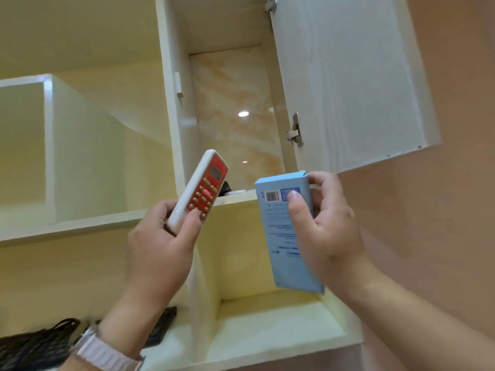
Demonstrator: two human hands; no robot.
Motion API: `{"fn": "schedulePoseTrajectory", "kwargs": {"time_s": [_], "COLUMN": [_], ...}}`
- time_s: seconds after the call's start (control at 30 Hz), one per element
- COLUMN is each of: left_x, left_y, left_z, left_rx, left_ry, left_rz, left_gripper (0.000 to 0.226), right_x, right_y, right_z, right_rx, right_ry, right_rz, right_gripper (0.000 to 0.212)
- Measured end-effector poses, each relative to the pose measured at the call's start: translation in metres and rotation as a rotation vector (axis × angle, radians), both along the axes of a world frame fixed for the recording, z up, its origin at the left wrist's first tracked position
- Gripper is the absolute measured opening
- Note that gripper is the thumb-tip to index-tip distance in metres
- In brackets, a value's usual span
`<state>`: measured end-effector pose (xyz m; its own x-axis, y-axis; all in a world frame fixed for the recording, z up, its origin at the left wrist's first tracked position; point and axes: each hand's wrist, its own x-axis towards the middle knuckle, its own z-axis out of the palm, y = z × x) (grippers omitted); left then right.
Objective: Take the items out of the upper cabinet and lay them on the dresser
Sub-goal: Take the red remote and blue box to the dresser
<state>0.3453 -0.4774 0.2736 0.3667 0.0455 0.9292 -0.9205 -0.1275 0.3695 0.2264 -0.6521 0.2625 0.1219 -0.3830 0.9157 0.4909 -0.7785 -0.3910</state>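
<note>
The left hand (160, 245) pinches a red remote (199, 190) and the right hand (325, 231) grips a blue box (284, 236) by its sides, below the open cabinet (348, 84); both look light and stiff.

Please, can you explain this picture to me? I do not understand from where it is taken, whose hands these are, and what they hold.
The one picture comes from a camera worn on a person's head, looking up into a wall cabinet. No machine is here, only two bare hands. The left hand, with a watch at its wrist, holds a red and white remote control. The right hand holds a light blue box. The cabinet door stands open. Something dark lies on the cabinet shelf behind the remote; what it is cannot be told.
</note>
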Motion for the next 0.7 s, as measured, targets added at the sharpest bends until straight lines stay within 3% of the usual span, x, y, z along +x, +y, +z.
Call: {"fn": "schedulePoseTrajectory", "kwargs": {"time_s": [0.1, 0.37, 0.53, 0.7], "left_x": [-0.003, -0.01, -0.008, -0.019], "left_y": [-0.002, -0.007, 0.004, 0.018], "left_z": [-0.027, -0.145, -0.213, -0.268], "left_rx": [-0.004, 0.033, 0.19, 0.395], "left_ry": [0.189, 0.876, 0.974, 1.043], "left_rz": [-0.238, -0.974, -1.104, -1.273], "left_gripper": [0.012, 0.006, 0.024, 0.028], "right_x": [-0.004, -0.014, -0.031, -0.07], "right_y": [0.008, 0.029, 0.056, 0.094], "right_z": [-0.027, -0.11, -0.175, -0.239], "right_rx": [0.083, 0.587, 0.755, 0.981], "right_ry": [0.088, 0.227, 0.286, 0.267], "right_rz": [-0.035, -0.034, -0.213, -0.411], "right_gripper": [0.012, 0.011, 0.012, 0.009]}}
